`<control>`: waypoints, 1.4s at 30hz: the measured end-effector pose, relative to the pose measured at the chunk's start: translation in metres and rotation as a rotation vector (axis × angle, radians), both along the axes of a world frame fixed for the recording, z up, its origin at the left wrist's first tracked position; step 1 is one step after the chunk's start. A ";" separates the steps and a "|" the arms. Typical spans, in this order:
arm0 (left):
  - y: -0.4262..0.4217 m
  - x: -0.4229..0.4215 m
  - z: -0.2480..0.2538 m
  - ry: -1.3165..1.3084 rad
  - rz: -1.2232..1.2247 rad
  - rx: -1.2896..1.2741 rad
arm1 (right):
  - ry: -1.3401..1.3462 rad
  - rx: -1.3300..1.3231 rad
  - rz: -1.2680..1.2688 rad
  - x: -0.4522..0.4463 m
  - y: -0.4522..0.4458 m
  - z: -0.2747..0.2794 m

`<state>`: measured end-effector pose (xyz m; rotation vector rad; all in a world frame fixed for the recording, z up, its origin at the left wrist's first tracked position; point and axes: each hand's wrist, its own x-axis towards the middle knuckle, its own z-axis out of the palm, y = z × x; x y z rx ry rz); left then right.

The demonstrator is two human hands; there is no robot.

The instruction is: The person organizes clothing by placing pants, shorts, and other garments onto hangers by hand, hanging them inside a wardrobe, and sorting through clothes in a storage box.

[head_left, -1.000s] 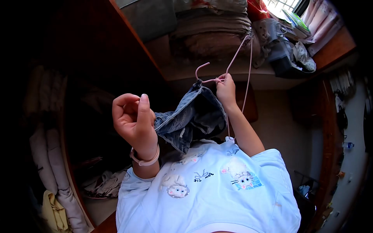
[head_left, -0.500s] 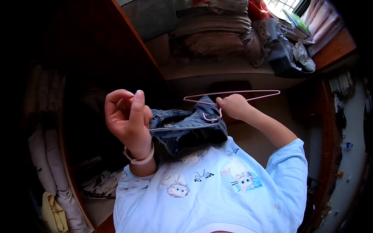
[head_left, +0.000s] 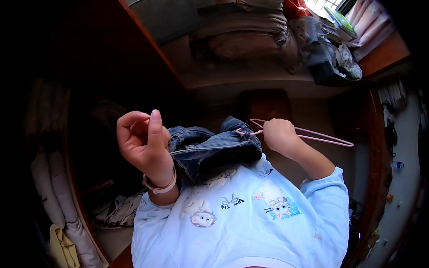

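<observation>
Blue denim jeans [head_left: 205,145] hang in front of my chest with the waistband spread. My left hand [head_left: 145,140] is closed at the left end of the waistband, thumb pointing up. Its outer fingers appear to grip the denim, though the contact is partly hidden. My right hand [head_left: 280,135] is wrapped round a pink hanger [head_left: 328,138], just right of the jeans. The hanger's body points to the right, and its hook lies against the right end of the waistband. Whether the hook passes through a belt loop I cannot tell.
Folded bedding [head_left: 241,29] is stacked on a shelf ahead. A dark bin [head_left: 333,71] with crumpled bags stands by the window, near books [head_left: 342,24]. At left, clothes [head_left: 118,210] lie inside an open wardrobe. A brown stool [head_left: 267,107] is beyond my hands.
My right hand has turned the hanger, so its body swings right and down. The hook has moved up at the waistband. My left hand has shifted slightly left and down.
</observation>
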<state>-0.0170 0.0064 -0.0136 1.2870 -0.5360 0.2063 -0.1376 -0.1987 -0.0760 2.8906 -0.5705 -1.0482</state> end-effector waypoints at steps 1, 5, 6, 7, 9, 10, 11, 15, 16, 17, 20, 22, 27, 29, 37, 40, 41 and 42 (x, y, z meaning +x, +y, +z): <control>0.000 -0.001 0.000 0.005 0.029 -0.006 | -0.035 0.022 -0.038 -0.003 -0.003 -0.004; -0.002 -0.006 -0.015 -0.119 0.220 0.121 | -0.030 0.047 -0.086 -0.007 0.001 -0.008; -0.004 -0.009 -0.018 -0.148 0.224 0.142 | -0.038 0.051 -0.092 -0.007 0.002 -0.009; -0.007 -0.014 -0.021 -0.209 0.208 0.182 | 0.008 0.072 -0.058 -0.008 -0.003 -0.012; -0.013 -0.023 -0.030 -0.316 0.159 0.294 | 0.021 0.114 -0.022 -0.004 -0.015 -0.025; -0.022 -0.028 -0.033 -0.324 0.070 0.264 | 0.039 0.159 0.026 -0.006 -0.023 -0.031; -0.029 -0.033 -0.038 -0.300 0.032 0.263 | -0.072 0.182 0.067 -0.009 -0.030 -0.034; -0.040 -0.045 -0.047 -0.272 -0.080 0.262 | 0.263 -0.104 0.393 0.003 -0.009 0.009; -0.039 -0.048 -0.048 -0.265 -0.113 0.261 | 0.265 -0.181 0.442 0.004 -0.003 0.001; -0.040 -0.050 -0.046 -0.284 -0.124 0.260 | 0.263 -0.261 0.495 0.005 0.003 -0.010; -0.039 -0.052 -0.049 -0.222 -0.206 0.291 | 0.362 -0.367 0.688 0.009 0.014 -0.017; -0.037 -0.049 -0.051 -0.226 -0.214 0.305 | 0.419 -0.340 0.780 0.007 0.015 -0.001; -0.042 -0.034 -0.058 -0.084 -0.414 0.649 | 0.211 -0.332 0.722 -0.014 -0.001 0.033; -0.050 -0.032 -0.064 0.011 -0.544 0.751 | 0.186 -0.317 0.689 -0.020 0.003 0.050; -0.076 -0.047 -0.072 -0.041 -0.596 0.720 | -0.069 -0.416 0.488 -0.049 0.023 0.064; -0.081 -0.051 -0.078 -0.204 -0.444 0.738 | -0.162 -0.439 0.442 -0.057 0.026 0.067; -0.082 -0.050 -0.080 -0.320 -0.360 0.719 | -0.209 -0.439 0.426 -0.060 0.027 0.068; -0.083 -0.046 -0.083 -0.321 -0.368 0.720 | -0.207 -0.437 0.419 -0.062 0.028 0.066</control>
